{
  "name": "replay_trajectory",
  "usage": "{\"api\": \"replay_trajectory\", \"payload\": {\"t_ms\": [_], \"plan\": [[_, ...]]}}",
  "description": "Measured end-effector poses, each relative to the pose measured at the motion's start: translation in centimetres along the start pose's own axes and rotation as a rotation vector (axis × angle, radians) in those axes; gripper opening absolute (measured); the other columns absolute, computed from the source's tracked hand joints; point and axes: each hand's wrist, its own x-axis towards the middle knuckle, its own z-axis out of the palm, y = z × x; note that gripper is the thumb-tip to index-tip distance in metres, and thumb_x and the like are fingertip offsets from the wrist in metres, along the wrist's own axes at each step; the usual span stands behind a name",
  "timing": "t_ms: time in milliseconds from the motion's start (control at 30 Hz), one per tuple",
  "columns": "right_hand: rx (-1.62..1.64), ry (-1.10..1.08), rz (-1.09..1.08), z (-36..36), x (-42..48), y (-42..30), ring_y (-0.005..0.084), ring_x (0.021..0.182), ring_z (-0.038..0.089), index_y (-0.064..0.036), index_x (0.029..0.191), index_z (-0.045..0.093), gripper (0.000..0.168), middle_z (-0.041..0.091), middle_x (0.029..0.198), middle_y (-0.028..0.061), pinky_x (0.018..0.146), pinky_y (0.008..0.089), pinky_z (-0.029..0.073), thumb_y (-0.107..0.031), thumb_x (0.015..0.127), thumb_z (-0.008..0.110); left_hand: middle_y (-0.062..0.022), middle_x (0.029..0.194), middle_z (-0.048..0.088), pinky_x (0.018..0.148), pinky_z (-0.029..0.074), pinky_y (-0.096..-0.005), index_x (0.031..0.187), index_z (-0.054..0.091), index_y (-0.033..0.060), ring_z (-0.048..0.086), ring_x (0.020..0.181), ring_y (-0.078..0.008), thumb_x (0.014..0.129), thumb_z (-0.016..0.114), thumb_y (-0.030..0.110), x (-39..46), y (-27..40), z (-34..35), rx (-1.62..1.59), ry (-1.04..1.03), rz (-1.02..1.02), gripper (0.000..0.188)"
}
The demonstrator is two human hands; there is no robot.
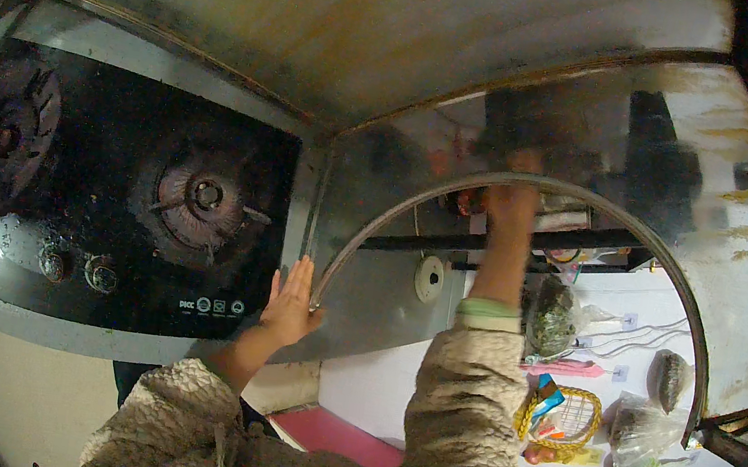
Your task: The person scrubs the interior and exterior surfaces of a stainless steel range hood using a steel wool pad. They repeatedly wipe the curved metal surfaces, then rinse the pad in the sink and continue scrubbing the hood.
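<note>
My left hand lies at the right edge of the gas stove, fingers extended and thumb apart, with nothing in it. Beside its thumb is the lower left end of a curved metal rim, which arches around an opening in a greasy, shiny panel. My right arm stretches away from me across that opening, with a pale green cuff at the wrist. Motion blur hides the fingers of my right hand near the top of the rim. Whether it holds anything cannot be seen.
Two burners, the nearer one and another, sit on the black glass hob. Through the opening show a dark bar, filled plastic bags, yellow baskets and a pink surface. A stained panel stands behind the stove.
</note>
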Motion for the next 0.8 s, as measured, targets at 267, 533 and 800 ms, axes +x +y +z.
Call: {"api": "replay_trajectory", "payload": {"t_ms": [267, 533, 800], "plan": [[-0.17, -0.056, -0.031, -2.0, 2.6, -1.4, 0.0252, 0.107, 0.042, -0.008, 0.114, 0.044, 0.035, 0.045, 0.115, 0.0093, 0.088, 0.0384, 0.038, -0.021, 0.082, 0.05, -0.0182, 0.139, 0.009, 0.103, 0.008, -0.0475, 0.132, 0.009, -0.003, 0.011, 0.13, -0.0294, 0.072, 0.059, 0.025, -0.1, 0.8, 1.2, 0.019, -0.017, 0.042, 0.083], [-0.253, -0.446, -0.302, -9.2, 12.0, -9.1, 0.0228, 0.099, 0.046, -0.004, 0.114, 0.044, 0.034, 0.049, 0.107, 0.0086, 0.089, 0.0361, 0.036, -0.019, 0.083, 0.047, -0.0187, 0.139, 0.01, 0.103, 0.008, -0.0474, 0.132, 0.008, -0.0035, 0.011, 0.129, -0.0299, 0.071, 0.059, 0.025, 0.2, 0.9, 1.2, -0.028, -0.005, 0.03, 0.084], [-1.788, 0.055, -0.652, -1.5, 5.2, -9.4, 0.0292, 0.104, 0.044, -0.008, 0.117, 0.042, 0.038, 0.049, 0.11, 0.0124, 0.093, 0.0374, 0.033, -0.026, 0.083, 0.045, -0.02, 0.139, 0.009, 0.103, 0.007, -0.0486, 0.132, 0.006, -0.0038, 0.01, 0.129, -0.0321, 0.07, 0.062, 0.025, 0.3, 1.1, 0.7, -0.009, -0.037, 0.029, 0.088]]}}
